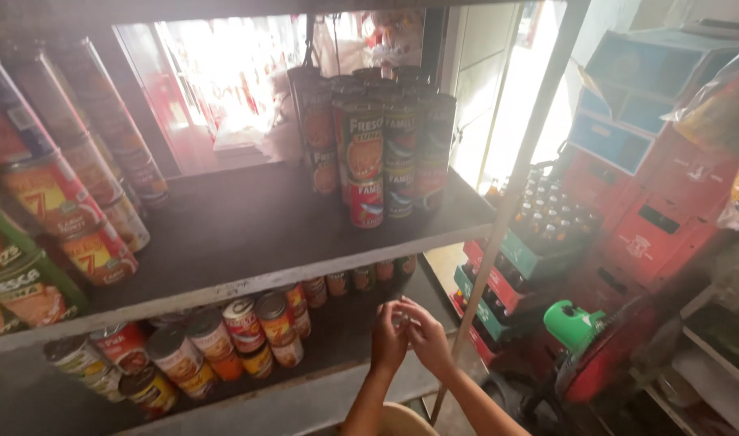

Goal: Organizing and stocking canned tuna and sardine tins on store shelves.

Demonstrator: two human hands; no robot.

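Low in the middle of the frame, the left hand (388, 339) and the right hand (428, 337) are being held together, fingers touching, just in front of the lower shelf (305, 400). Something small seems to be pinched between the fingertips, but what it is cannot be told, nor whether either hand is clamped on it. Both forearms are being raised from the bottom edge of the frame.

Just above and to the left of the hands, a row of small cans (349, 282) is being kept at the back of the lower shelf, under the edge of the upper shelf (248, 234). Farther left on the lower shelf, a cluster of larger cans (216, 339) is being stored upright, with their lids showing, well apart from the hands.

On the upper shelf, a stacked group of tall cans (377, 153) is standing in the upper middle of the frame. More cans (62, 210) are being stacked along the left side, leaning in the view.

To the right of the shelf post (507, 210), crates of bottles (539, 234) are being piled on the floor, with red crates (660, 218) beyond them. A green plastic object (573, 324) is lying at lower right, near the hands but not touching them.
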